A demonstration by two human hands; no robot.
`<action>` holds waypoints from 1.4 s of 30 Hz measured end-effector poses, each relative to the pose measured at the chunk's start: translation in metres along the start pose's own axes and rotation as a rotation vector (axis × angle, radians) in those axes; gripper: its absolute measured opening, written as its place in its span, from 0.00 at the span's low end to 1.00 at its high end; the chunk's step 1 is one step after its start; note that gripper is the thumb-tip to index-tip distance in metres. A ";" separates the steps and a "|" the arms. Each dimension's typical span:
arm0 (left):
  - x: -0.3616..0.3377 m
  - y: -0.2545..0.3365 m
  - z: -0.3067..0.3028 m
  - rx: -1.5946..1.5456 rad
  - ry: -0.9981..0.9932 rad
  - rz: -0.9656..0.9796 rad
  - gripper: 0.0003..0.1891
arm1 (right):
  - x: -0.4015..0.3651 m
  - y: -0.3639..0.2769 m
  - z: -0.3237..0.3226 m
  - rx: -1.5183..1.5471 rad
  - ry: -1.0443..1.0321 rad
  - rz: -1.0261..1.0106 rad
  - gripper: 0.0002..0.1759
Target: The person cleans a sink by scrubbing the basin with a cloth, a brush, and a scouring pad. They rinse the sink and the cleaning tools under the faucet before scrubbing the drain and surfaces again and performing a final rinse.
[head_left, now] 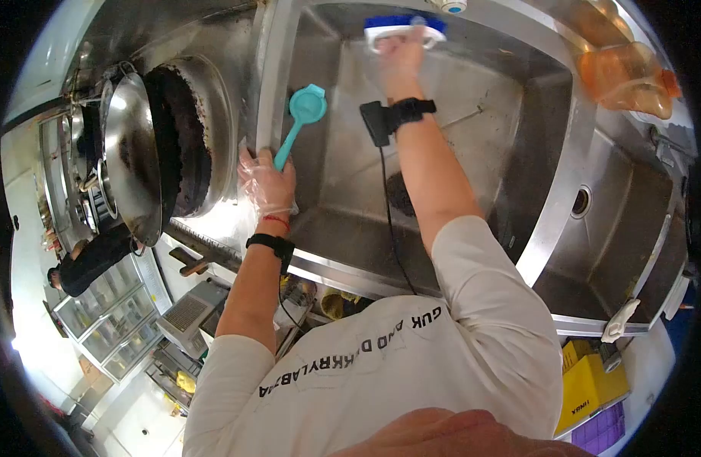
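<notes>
Both grips loaded: teal ladle at left, blue-and-white scrub brush at right.
Large metal pans (137, 152), one heavily blackened inside, stand left of the left grip (268, 183). That grip, in a clear plastic glove, is closed on the handle of the teal ladle (308, 105) at the left rim of the large steel sink (457, 145); the ladle's cup points away from the wearer, beyond the fingers. The right grip (402, 57), blurred, is closed around the blue-and-white scrub brush (405, 30) by the far wall of the sink; whether the bristles touch the steel cannot be told. Right of this grip lies an orange-tinted plastic bottle (628, 80); nearer the wearer and further right are a second steel basin (602, 228) and a yellow box (590, 388).
</notes>
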State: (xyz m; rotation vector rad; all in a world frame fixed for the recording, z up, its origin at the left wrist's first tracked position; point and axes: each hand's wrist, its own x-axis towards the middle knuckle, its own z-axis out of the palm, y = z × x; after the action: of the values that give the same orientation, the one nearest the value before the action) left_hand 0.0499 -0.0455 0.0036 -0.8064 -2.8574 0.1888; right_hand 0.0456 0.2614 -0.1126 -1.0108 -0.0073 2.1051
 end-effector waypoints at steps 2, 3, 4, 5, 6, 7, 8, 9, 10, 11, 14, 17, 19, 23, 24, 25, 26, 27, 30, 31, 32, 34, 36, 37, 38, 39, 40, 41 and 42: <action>0.000 0.000 0.000 0.001 -0.001 -0.004 0.20 | 0.003 0.004 -0.011 0.011 -0.038 0.010 0.20; 0.001 0.000 0.001 -0.002 0.005 -0.007 0.20 | 0.006 0.005 -0.015 0.013 -0.063 0.013 0.19; 0.000 -0.001 0.002 -0.008 0.007 -0.012 0.20 | 0.014 -0.007 -0.022 0.007 -0.008 -0.091 0.19; 0.000 -0.002 0.002 -0.002 0.003 -0.011 0.20 | 0.019 -0.028 -0.038 -0.027 0.044 -0.139 0.21; 0.000 -0.003 0.003 0.001 -0.001 -0.011 0.20 | 0.020 -0.055 -0.051 -0.061 0.095 -0.190 0.24; 0.000 -0.004 0.004 0.006 -0.006 -0.010 0.20 | 0.038 -0.085 -0.078 -0.020 0.045 -0.235 0.27; 0.000 -0.004 0.004 0.004 -0.014 -0.015 0.20 | 0.054 -0.110 -0.103 0.022 -0.002 -0.277 0.30; 0.001 -0.004 0.003 0.004 -0.021 -0.018 0.20 | 0.055 -0.132 -0.100 0.046 0.170 -0.205 0.32; 0.002 -0.004 0.003 0.006 -0.028 -0.018 0.20 | 0.055 -0.147 -0.094 0.072 0.343 -0.133 0.34; 0.001 -0.004 0.002 0.003 -0.025 -0.017 0.20 | 0.056 -0.138 -0.099 0.042 0.238 -0.206 0.34; 0.002 -0.003 0.002 0.002 -0.005 -0.007 0.20 | 0.083 -0.077 -0.106 0.052 0.036 -0.236 0.32; 0.001 -0.004 0.003 0.013 -0.005 0.003 0.20 | 0.102 -0.004 -0.101 -0.143 0.019 0.043 0.23; 0.001 -0.004 0.003 0.024 -0.009 -0.002 0.20 | 0.098 0.002 -0.095 -0.189 -0.043 0.225 0.22; 0.004 0.002 -0.005 -0.035 -0.056 -0.048 0.21 | 0.101 -0.043 -0.117 -0.271 -0.027 0.109 0.22; 0.004 0.002 -0.006 -0.034 -0.062 -0.045 0.21 | 0.105 -0.071 -0.131 -0.232 0.030 0.050 0.21; 0.005 0.002 -0.006 -0.033 -0.067 -0.044 0.21 | 0.107 -0.099 -0.141 -0.178 0.083 0.000 0.21; 0.005 0.002 -0.006 -0.032 -0.068 -0.048 0.21 | 0.106 -0.121 -0.146 -0.128 0.132 -0.035 0.21; 0.004 0.002 -0.006 -0.029 -0.072 -0.050 0.22 | 0.105 -0.135 -0.148 -0.094 0.174 -0.062 0.21; 0.003 0.001 -0.002 -0.002 -0.038 -0.037 0.20 | 0.110 -0.117 -0.150 -0.112 0.156 -0.115 0.23; 0.003 0.000 0.000 0.013 -0.016 -0.030 0.19 | 0.116 -0.097 -0.150 -0.137 0.136 -0.103 0.23; 0.004 0.000 0.001 0.014 -0.013 -0.032 0.19 | 0.121 -0.075 -0.148 -0.165 0.112 -0.073 0.24; 0.001 0.000 0.002 0.014 -0.014 -0.036 0.19 | 0.120 -0.033 -0.133 -0.236 0.057 0.077 0.26; 0.000 -0.001 0.004 0.017 -0.008 -0.026 0.19 | 0.110 -0.014 -0.115 -0.287 -0.032 0.273 0.28; 0.001 -0.001 0.004 0.018 -0.003 -0.022 0.19 | 0.104 -0.012 -0.111 -0.328 -0.064 0.313 0.30; 0.001 -0.001 0.002 0.009 -0.009 -0.019 0.19 | 0.100 -0.018 -0.107 -0.402 -0.083 0.310 0.31; 0.003 0.000 -0.001 -0.001 -0.016 -0.016 0.19 | 0.101 -0.027 -0.111 -0.508 -0.082 0.275 0.32; 0.003 0.000 -0.004 -0.012 -0.022 -0.016 0.19 | 0.108 -0.039 -0.123 -0.752 -0.061 0.172 0.34; 0.003 0.000 -0.004 -0.012 -0.014 -0.014 0.19 | 0.123 -0.054 -0.145 -1.257 -0.024 -0.003 0.35; 0.003 0.000 -0.004 -0.013 -0.006 -0.013 0.19 | 0.131 -0.074 -0.164 -1.791 0.077 -0.169 0.36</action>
State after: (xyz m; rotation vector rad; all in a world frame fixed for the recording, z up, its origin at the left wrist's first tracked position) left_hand 0.0481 -0.0437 0.0080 -0.7911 -2.8713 0.1722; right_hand 0.1530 0.3478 -0.2873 -1.8308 -2.0941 1.4835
